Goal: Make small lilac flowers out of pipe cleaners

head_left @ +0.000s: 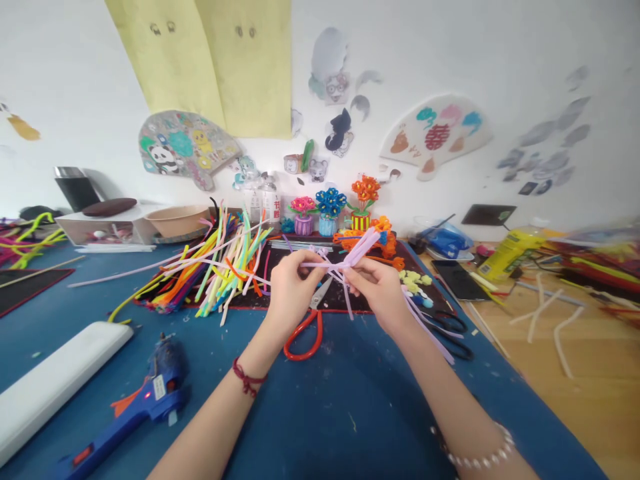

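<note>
Both my hands are raised over the blue mat [330, 400], holding a bundle of pale lilac pipe cleaners [350, 257] between them. My left hand [290, 283] pinches a thin strand wound round the bundle's middle. My right hand [377, 287] grips the bundle itself, with loose ends trailing down and to the right past my wrist. The fingers of both hands are closed. Red-handled scissors [307, 330] lie on the mat just below my hands.
A heap of coloured pipe cleaners [215, 267] lies left of centre. A blue glue gun [145, 400] and a white bar [55, 380] are at the lower left. Small pipe-cleaner flower pots [330, 213] stand by the wall. Black scissors [450, 333] and clutter lie right.
</note>
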The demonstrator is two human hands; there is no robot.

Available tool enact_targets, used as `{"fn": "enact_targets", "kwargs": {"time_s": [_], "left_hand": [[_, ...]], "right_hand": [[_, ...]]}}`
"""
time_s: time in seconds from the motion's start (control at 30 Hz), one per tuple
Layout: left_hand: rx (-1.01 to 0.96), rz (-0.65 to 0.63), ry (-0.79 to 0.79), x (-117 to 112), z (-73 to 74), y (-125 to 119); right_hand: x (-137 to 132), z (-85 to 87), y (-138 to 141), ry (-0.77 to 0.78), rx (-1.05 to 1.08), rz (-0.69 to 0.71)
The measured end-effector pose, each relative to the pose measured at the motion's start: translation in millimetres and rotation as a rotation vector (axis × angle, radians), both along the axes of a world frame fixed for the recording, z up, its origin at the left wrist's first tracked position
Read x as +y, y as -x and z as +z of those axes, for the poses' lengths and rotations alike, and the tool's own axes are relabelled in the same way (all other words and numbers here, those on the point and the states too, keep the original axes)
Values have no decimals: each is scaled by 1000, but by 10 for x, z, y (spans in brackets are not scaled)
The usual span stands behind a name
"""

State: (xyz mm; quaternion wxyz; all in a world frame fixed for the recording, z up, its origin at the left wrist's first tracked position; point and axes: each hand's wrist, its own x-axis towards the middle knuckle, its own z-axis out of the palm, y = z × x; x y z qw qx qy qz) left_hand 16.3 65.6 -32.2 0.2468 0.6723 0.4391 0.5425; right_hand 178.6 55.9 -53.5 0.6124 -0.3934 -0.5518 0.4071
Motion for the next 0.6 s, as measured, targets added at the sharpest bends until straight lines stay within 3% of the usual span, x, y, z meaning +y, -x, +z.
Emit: {"fn": "enact_targets", "kwargs": {"time_s": [0.1, 0.23, 0.33, 0.47, 0.6], "left_hand": [[326, 173, -296, -43, 18, 12], [436, 242, -446, -87, -6, -10], [396, 200, -402, -92, -39, -34], [200, 56, -212, -100, -43, -57], [165, 68, -274, -148, -29, -71]], "right_hand": [[-1, -3, 2, 7, -45, -37], [-9, -8, 16, -23, -160, -92], [-11, -4, 18, -32, -205, -100], [-16, 11, 18, 24, -58, -54], [-29, 24, 13, 163, 111, -2]]}}
